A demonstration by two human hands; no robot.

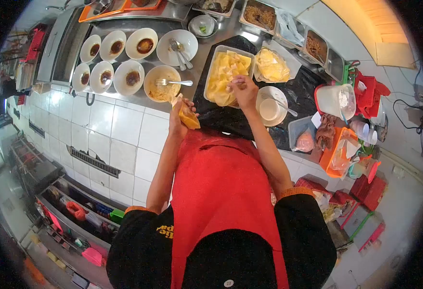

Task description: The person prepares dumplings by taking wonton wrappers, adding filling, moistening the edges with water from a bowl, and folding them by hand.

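Observation:
My left hand is closed around yellow wrappers, at the counter's front edge below a bowl of filling with a fork lying across it. Over the lower right part of a clear tub of folded yellow dumplings, my right hand has its fingers pinched together; what they hold, if anything, is too small to make out. Right of the tub, a stack of yellow wrappers lies on white paper. A small cup sits on a white plate beside my right forearm.
Several white bowls with dark sauce stand at the left. Near them is a plate with cutlery. Metal trays of food line the back. A white container and an orange basket are at the right.

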